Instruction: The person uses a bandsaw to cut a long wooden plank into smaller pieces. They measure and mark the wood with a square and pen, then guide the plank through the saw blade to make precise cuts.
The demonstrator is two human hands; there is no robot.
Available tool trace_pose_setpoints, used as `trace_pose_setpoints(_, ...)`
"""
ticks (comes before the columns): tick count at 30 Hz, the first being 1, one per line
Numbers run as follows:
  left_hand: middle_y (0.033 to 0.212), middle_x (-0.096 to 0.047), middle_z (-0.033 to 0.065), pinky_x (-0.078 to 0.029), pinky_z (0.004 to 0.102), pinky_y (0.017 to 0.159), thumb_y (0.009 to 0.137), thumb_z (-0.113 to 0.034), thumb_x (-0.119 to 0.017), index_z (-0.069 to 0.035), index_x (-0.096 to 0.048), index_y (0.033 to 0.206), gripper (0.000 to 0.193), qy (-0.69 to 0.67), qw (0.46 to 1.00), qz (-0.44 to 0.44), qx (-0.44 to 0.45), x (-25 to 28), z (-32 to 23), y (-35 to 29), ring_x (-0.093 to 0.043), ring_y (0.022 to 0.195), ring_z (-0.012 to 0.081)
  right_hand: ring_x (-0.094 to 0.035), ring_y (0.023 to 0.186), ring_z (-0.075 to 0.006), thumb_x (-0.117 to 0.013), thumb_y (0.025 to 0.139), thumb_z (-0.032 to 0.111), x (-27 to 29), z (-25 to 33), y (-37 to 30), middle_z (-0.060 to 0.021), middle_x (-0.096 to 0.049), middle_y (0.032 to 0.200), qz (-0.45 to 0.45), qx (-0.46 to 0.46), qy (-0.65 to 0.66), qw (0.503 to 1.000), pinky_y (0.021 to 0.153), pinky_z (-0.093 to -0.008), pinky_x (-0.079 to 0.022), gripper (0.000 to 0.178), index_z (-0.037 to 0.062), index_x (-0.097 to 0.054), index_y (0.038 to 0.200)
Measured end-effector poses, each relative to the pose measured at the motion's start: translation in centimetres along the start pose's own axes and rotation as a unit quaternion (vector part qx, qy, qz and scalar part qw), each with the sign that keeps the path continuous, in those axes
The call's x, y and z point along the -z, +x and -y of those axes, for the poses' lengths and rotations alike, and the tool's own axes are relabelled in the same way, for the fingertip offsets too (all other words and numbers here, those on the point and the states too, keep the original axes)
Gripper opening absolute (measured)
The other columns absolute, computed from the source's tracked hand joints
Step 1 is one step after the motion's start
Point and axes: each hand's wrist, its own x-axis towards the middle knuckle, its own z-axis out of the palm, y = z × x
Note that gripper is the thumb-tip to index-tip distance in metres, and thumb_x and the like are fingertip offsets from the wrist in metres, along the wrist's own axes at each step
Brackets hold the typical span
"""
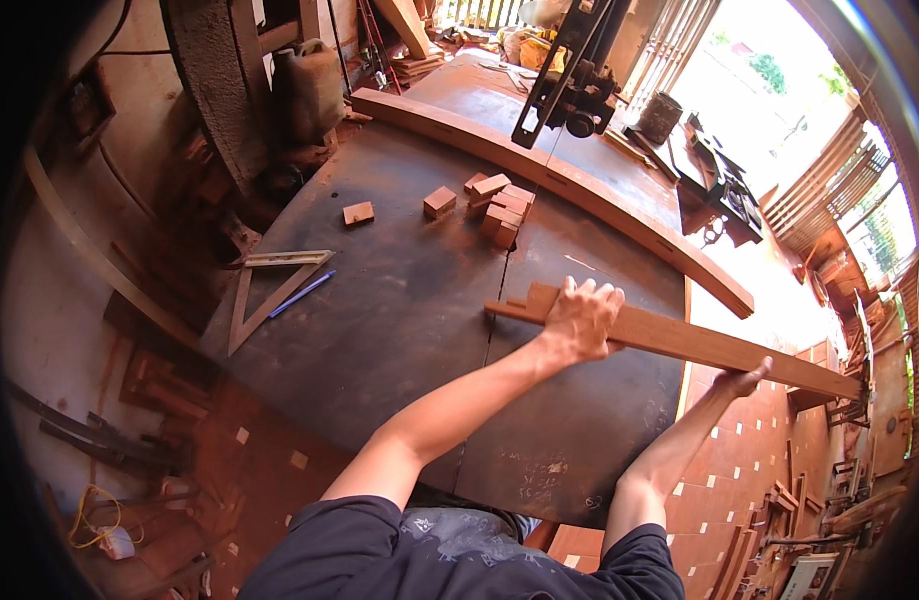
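A long reddish wooden board point(679, 338), with a stepped, notched left end, is held in both hands over the right part of a dark metal tabletop point(379, 350). My left hand point(583, 322) is closed over it near the notched end. Further right, my right hand point(747, 379) grips its lower edge, past the table's side. Beyond the board lies a longer wooden beam point(539, 170) with slots cut in it, running across the table. Several small wooden blocks point(506, 215) are clustered near the middle. At the left rest a triangular set square point(247, 305) and a blue pen point(301, 294).
A black machine head point(579, 100) hangs over the far side of the table. A rusty can point(660, 117) stands on machinery at the far right. A plastic jug point(309, 92) is by a dark column at the left. Wood pieces point(741, 545) lie on the floor at right.
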Motion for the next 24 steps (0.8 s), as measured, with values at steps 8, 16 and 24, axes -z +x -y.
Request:
trace_pose_setpoints(8, 0.099, -0.063, 0.0080, -0.042, 0.0510, 0.084, 0.077, -0.064, -0.084, -0.009, -0.058, 0.112, 0.070, -0.094, 0.976, -0.194, -0.024, 3.9, -4.6, -6.1, -0.064, 0.096, 0.0284, -0.070, 0.101, -0.0351, -0.052, 0.103, 0.055, -6.9, 20.1, -5.1, -0.0236, -0.068, 0.108, 0.119, 0.113, 0.054, 0.985, 0.092, -0.0542, -0.061, 0.065, 0.0004, -0.053, 0.139)
trace_pose_setpoints(16, 0.115, -0.060, 0.0142, -0.041, 0.0539, 0.088, 0.082, -0.062, -0.083, -0.006, -0.053, 0.130, 0.080, -0.296, 0.934, -0.188, -0.064, 4.4, -12.9, -4.1, -0.060, 0.105, 0.0314, -0.063, 0.123, -0.0339, -0.066, 0.100, 0.049, -10.8, 41.4, -0.3, -0.0204, -0.062, 0.138, 0.413, 0.147, -0.022, 0.898, 0.106, -0.0485, -0.052, 0.074, -0.0006, -0.046, 0.151)
trace_pose_setpoints(24, 0.139, -0.055, 0.0246, -0.043, 0.0520, 0.114, 0.088, -0.050, -0.085, 0.002, -0.047, 0.146, 0.086, -0.335, 0.885, -0.250, -0.204, 19.0, -7.6, -6.1, -0.054, 0.134, 0.0396, -0.067, 0.113, -0.0278, -0.079, 0.086, 0.039, -13.0, 38.9, -0.3, -0.0172, -0.067, 0.128, 0.339, 0.204, -0.325, 0.859, 0.099, -0.0430, -0.055, 0.078, -0.0017, -0.052, 0.146)
